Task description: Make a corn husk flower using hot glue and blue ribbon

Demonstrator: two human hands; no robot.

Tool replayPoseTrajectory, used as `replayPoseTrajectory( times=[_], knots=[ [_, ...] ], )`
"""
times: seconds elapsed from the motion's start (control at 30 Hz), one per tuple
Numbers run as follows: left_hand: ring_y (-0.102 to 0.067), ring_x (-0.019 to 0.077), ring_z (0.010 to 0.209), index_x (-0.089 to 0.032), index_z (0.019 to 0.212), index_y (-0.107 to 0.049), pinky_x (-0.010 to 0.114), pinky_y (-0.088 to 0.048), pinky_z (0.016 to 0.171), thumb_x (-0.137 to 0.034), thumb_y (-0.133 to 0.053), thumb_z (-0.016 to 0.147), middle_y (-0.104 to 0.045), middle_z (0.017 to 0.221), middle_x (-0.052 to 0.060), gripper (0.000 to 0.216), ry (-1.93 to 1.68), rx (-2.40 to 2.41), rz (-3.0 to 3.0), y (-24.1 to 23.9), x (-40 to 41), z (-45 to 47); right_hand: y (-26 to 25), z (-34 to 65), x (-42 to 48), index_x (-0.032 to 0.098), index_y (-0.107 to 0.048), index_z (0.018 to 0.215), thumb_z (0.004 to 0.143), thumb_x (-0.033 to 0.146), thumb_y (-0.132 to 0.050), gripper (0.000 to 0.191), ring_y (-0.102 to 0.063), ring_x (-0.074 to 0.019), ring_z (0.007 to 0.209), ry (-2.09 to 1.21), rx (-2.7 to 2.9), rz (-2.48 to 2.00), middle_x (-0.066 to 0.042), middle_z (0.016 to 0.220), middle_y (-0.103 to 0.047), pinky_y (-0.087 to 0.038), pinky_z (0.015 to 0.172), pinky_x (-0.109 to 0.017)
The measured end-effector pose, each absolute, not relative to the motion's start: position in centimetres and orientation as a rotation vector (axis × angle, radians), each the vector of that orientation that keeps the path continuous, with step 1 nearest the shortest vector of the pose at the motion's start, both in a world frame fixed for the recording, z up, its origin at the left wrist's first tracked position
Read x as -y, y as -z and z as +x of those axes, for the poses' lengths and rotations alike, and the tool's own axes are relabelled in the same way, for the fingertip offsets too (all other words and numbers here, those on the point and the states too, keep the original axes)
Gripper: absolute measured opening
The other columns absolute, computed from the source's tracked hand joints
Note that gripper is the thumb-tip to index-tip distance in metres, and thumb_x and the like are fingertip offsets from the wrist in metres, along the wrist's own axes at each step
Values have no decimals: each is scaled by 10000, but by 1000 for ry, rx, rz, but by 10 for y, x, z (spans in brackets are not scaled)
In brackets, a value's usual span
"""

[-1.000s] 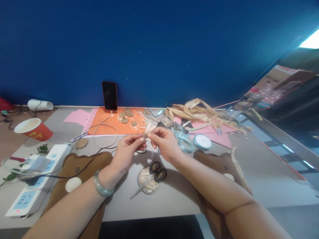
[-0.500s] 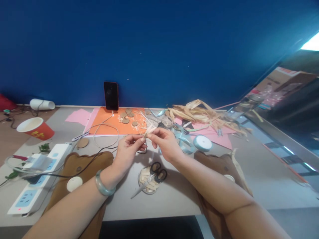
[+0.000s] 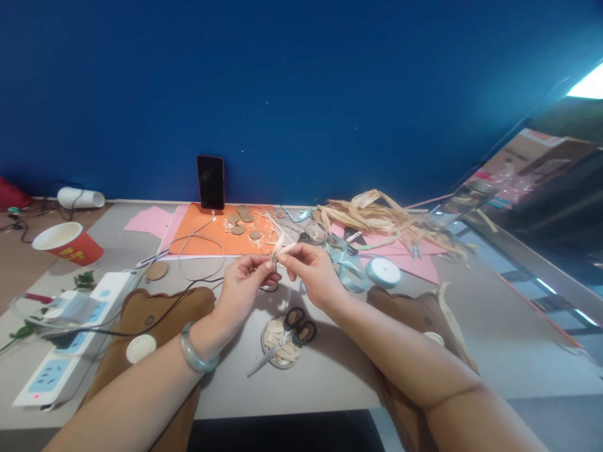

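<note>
My left hand point(image 3: 245, 282) and my right hand point(image 3: 311, 270) meet above the grey table point(image 3: 330, 376), and both pinch the same small pale husk strip point(image 3: 277, 246) between their fingertips. A green bangle point(image 3: 195, 358) circles my left wrist. Just below my hands a small round dish point(image 3: 277, 348) of pale husk pieces stands on the table, with black-handled scissors point(image 3: 294, 326) lying across it. A heap of dried husk point(image 3: 377, 216) lies at the back right.
A phone point(image 3: 210, 182) leans on the blue wall, its cable running over an orange sheet point(image 3: 207, 235) with brown discs point(image 3: 240, 221). Blue ribbon rolls point(image 3: 381, 271) sit to the right. A power strip point(image 3: 61, 351) and red cup point(image 3: 66, 243) are at left. Brown pouches point(image 3: 160, 314) flank the dish.
My hands have kept pinching the husk strip and shifted it only slightly. The view has barely drifted.
</note>
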State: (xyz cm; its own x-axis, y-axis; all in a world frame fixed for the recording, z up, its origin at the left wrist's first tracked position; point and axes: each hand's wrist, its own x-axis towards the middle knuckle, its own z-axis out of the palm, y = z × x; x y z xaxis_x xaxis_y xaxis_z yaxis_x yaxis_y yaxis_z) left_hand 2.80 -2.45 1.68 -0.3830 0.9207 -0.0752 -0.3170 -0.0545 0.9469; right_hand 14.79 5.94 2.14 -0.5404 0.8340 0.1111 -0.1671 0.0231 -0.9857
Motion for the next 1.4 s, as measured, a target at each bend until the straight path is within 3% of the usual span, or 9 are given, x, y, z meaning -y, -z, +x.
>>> replayPoseTrajectory(
  times=[0.2,0.87,1.0,1.23,1.4],
  knots=[
    [-633,130,637,-126,799,-661,244,-507,634,-330,-718,725,-672,687,39,225,-1628,-1215,744,-17,25,27,-21,147,-58,165,-640,707,692,286,-747,163,-472,-64,494,-1658,1517,-667,15,679,-625,-406,498,-228],
    [-632,123,640,-140,809,-640,252,-506,673,-334,-723,715,-670,688,27,232,-1666,-1194,705,-15,23,25,-17,147,-61,174,-648,743,708,300,-718,149,-497,-85,520,-1563,1618,-718,7,671,-625,-432,504,-234],
    [-641,130,644,-138,818,-624,256,-504,670,-352,-726,704,-669,677,26,263,-1705,-1222,704,-14,19,19,-25,155,-75,180,-636,806,755,320,-660,151,-485,-96,504,-1282,1710,-786,14,642,-597,-410,508,-250],
    [-641,119,621,-134,811,-612,231,-489,623,-357,-755,655,-654,667,8,308,-1772,-1252,605,-9,13,11,-52,185,-119,183,-661,820,804,252,-545,136,-603,-208,779,-127,2379,-1167,-69,854,-686,-404,705,-309],
    [-642,114,615,-139,805,-606,223,-492,615,-354,-764,642,-654,648,-1,312,-1795,-1241,586,-6,11,9,-32,186,-137,193,-641,887,785,331,-571,186,-627,-243,876,-30,2852,-1468,-97,950,-698,-396,685,-294]
  ],
)
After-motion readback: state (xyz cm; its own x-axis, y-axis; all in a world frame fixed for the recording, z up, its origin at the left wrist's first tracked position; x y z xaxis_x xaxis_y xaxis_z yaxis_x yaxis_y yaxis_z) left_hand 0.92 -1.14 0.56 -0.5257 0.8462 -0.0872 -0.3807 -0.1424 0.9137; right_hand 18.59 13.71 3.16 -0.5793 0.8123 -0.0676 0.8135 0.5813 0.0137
